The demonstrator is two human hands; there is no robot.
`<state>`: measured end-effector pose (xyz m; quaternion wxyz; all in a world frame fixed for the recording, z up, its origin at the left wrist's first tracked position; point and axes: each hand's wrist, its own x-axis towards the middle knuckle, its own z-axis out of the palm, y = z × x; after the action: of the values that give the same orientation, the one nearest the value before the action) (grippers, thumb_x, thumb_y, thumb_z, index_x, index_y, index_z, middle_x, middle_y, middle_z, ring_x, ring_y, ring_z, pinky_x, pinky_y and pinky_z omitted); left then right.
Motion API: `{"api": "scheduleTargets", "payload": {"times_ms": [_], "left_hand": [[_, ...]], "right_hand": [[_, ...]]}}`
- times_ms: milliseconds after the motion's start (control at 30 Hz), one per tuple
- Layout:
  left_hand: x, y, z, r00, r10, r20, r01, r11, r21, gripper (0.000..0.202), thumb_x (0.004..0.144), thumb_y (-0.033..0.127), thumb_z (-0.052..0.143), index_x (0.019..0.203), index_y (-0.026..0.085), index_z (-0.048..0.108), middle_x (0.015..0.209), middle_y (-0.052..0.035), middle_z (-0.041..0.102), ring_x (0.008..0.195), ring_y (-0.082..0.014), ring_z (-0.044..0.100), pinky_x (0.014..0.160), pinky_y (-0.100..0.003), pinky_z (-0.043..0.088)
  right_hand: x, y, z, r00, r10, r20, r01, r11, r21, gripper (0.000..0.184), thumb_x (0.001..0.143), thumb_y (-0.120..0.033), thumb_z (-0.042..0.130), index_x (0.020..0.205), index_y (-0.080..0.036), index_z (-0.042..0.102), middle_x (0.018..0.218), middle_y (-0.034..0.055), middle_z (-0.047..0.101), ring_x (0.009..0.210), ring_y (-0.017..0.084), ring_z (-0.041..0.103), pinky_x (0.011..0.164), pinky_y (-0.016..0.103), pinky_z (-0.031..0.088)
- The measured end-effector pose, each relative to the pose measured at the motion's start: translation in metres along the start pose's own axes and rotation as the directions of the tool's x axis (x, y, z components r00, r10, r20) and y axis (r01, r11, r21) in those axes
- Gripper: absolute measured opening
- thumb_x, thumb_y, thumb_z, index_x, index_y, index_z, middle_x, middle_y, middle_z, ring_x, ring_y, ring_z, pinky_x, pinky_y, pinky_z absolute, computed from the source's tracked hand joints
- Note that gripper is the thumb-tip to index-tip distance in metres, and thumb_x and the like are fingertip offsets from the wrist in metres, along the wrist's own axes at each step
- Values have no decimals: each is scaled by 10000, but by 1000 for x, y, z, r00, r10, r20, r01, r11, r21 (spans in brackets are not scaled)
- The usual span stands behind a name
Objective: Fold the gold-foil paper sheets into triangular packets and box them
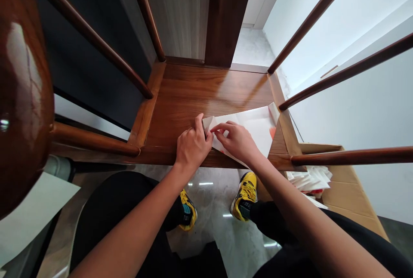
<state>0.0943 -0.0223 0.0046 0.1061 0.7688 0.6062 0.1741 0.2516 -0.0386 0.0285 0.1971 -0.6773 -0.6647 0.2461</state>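
Note:
A white paper sheet lies on the polished wooden seat, with a folded corner raised at its left end and a bit of orange showing under its right edge. My left hand grips the folded end from the left. My right hand reaches across the paper, its fingertips on the fold close to my left hand. Part of the sheet is hidden under both hands.
Dark wooden spindles rise around the seat, and a glossy wooden post fills the left side. At the lower right, a cardboard box holds a stack of white papers. My yellow sneakers rest on the polished floor below.

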Motion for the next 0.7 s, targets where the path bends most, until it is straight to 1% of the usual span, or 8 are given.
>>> {"api": "scheduleTargets", "payload": {"times_ms": [67,100,233,300,400,533,600,700], "left_hand": [[0,0,0,1000,7,4,-7,1000,10,540,1005,285,552,1517,179,416,877,-76,793,819,-325,786,728,-387,571],[1,0,0,1000,6,7,-6,1000,3,535,1003,272,549,1515,185,420,871,-71,796,810,-324,786,717,-384,567],[4,-2,1,998,-57,-1,57,998,-29,455,1000,279,558,1446,215,493,831,-54,795,786,-318,784,712,-375,557],[8,-6,1,997,-70,-31,69,997,-35,414,999,301,579,1404,228,531,849,-50,796,809,-308,782,749,-375,558],[16,-11,1,997,-22,-71,19,999,-44,333,993,324,617,1311,230,596,960,-63,800,899,-296,777,824,-380,557],[22,-11,-1,995,62,-75,-65,997,-34,231,975,237,618,1203,217,643,1035,-66,787,977,-286,761,872,-376,549],[24,-9,-1,993,88,-78,-92,995,-39,248,968,171,582,1203,221,645,1056,-62,776,998,-276,751,877,-372,545],[26,-10,-1,996,69,-64,-74,994,-83,254,949,153,592,1177,241,661,1086,-46,745,950,-250,737,813,-354,549]], "right_hand": [[4,-4,-2,999,48,17,-48,999,12,134,946,-312,630,1009,-268,738,929,7,726,765,180,645,745,319,425],[6,-5,-2,996,84,16,-84,996,12,144,934,-351,652,1030,-251,694,916,11,735,784,198,657,726,318,418],[13,-11,1,974,222,-31,-224,967,-117,468,916,-553,673,1204,-214,529,909,74,753,815,280,687,660,329,372],[15,-13,4,977,211,-37,-213,952,-220,459,943,-572,633,1222,-225,521,900,89,757,797,295,692,645,329,339],[15,-14,7,988,155,-16,-153,944,-292,369,994,-566,561,1187,-251,558,852,76,761,758,285,688,634,322,304],[13,-14,10,992,123,-24,-124,928,-351,357,1038,-556,465,1136,-241,603,797,84,754,700,274,675,624,323,283],[13,-14,11,992,120,-30,-123,920,-372,331,1049,-514,448,1111,-236,618,793,88,752,701,275,676,626,325,283],[14,-13,9,993,120,-15,-116,917,-383,266,1050,-433,454,1093,-238,629,806,85,752,715,271,673,632,324,282]]}}
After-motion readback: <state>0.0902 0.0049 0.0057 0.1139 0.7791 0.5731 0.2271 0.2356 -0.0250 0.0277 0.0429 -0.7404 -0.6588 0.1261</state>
